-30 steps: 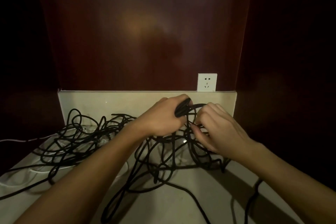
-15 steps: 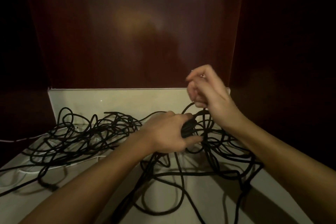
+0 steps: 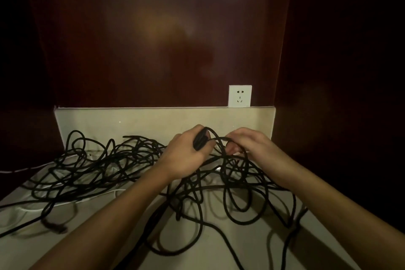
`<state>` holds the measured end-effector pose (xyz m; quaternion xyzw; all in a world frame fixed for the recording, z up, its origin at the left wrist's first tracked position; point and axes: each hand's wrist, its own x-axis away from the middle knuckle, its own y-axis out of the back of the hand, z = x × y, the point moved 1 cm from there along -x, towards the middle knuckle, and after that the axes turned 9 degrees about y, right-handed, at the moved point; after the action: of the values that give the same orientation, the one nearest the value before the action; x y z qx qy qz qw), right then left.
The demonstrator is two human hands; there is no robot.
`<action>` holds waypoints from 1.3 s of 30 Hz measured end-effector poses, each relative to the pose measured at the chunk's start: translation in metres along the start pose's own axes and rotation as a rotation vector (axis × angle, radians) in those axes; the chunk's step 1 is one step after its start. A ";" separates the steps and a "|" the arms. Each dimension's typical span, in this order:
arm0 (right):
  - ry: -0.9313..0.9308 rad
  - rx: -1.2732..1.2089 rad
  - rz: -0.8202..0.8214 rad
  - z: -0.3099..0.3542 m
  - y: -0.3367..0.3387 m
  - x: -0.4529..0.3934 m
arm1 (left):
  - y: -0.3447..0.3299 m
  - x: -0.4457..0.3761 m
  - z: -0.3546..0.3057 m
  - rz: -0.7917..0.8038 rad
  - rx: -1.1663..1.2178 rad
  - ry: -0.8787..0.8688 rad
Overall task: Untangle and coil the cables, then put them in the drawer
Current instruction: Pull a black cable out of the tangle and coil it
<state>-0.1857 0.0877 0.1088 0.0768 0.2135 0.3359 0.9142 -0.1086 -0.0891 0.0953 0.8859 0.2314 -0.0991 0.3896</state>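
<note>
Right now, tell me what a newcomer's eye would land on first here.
First, the sprawling tangle of black cable covering the pale stone countertop. Next, the two bare hands at its middle: the left hand grips a bundled black coil, the right hand pinches a loop beside it. Behind, a white wall socket stands out on the dark red-brown wooden panel.

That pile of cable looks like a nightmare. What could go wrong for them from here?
The left hand grips a small bundle of loops while the right hand feeds a strand; pulling could tighten knots in the black cable tangle. White cables lie under it and may get dragged along. Dim light hides crossings.
</note>
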 end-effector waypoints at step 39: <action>0.058 -0.254 0.018 0.023 -0.054 -0.005 | 0.008 -0.012 -0.032 -0.007 0.842 0.196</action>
<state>-0.1472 0.0430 0.1161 -0.0477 0.1949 0.3705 0.9069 -0.1152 -0.0737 0.1264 0.9720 0.2096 -0.1015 -0.0301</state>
